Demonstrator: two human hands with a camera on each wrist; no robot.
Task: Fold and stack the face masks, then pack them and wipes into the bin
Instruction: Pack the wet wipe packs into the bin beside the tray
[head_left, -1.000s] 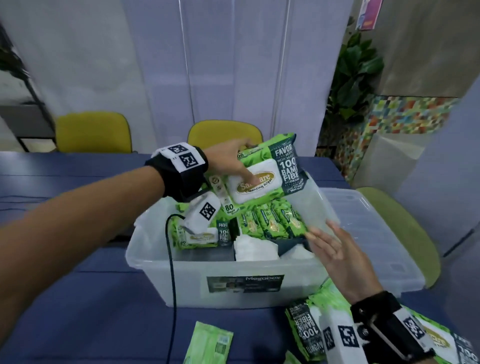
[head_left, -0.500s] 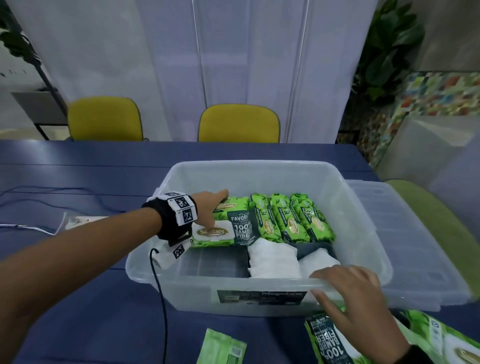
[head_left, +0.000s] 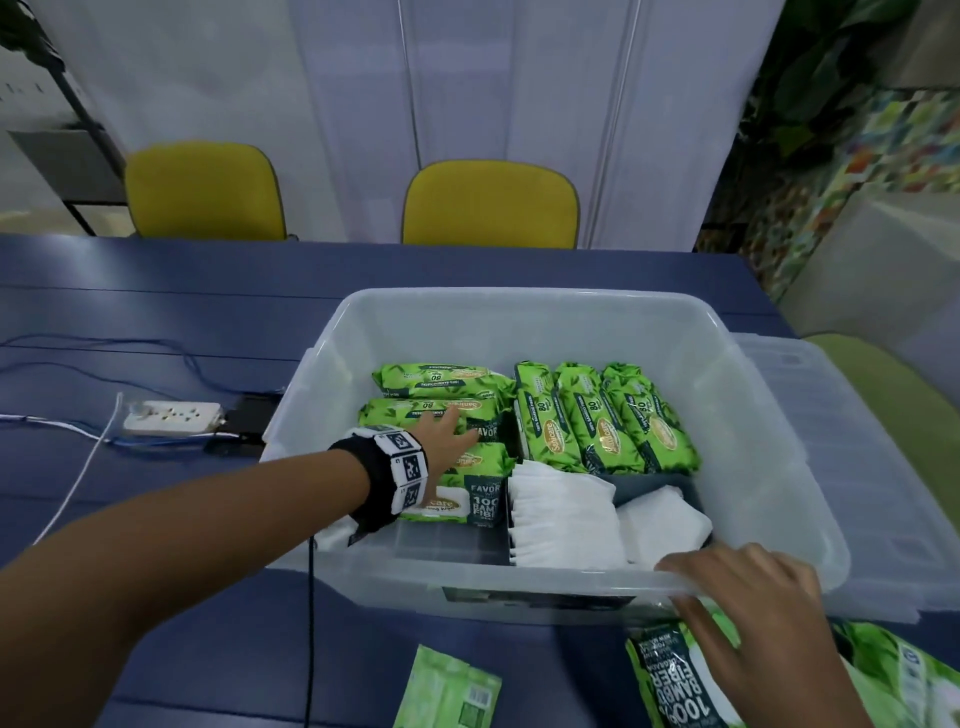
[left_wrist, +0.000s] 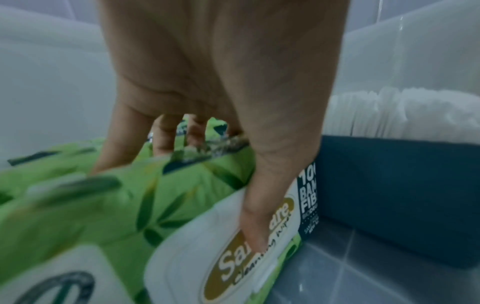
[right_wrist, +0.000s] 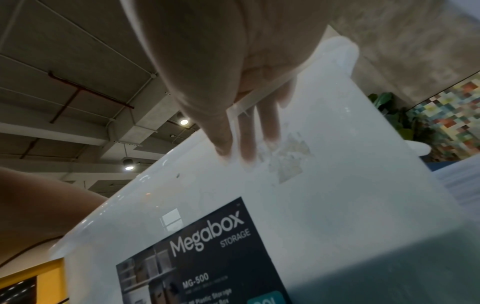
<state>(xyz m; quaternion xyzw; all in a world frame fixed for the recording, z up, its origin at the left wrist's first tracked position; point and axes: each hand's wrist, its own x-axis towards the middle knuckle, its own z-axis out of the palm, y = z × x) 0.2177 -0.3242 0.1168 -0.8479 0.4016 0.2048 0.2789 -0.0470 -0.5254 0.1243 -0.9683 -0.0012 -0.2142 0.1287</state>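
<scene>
A clear plastic bin (head_left: 519, 299) stands on the blue table. Inside it my left hand (head_left: 447, 436) holds a green wipes pack (head_left: 467, 499) at the near left. In the left wrist view the thumb presses the pack's white lid (left_wrist: 207, 257) and the fingers curl over its far edge. More green packs (head_left: 602, 415) fill the back. White folded masks (head_left: 561, 514) stand in a dark tray (head_left: 654, 480) at the front right. My right hand (head_left: 743, 597) grips the bin's front rim, fingers inside the wall (right_wrist: 337, 185).
The bin lid (head_left: 857, 467) lies to the right of the bin. Large wipes packs (head_left: 670, 680) and a small green pack (head_left: 447, 691) lie on the table in front. A power strip (head_left: 171, 417) with cables sits at the left. Two yellow chairs (head_left: 488, 202) stand behind.
My left hand has brought the wipes pack down from above the bin to its near left floor. My right hand has moved from inside the bin onto the front rim.
</scene>
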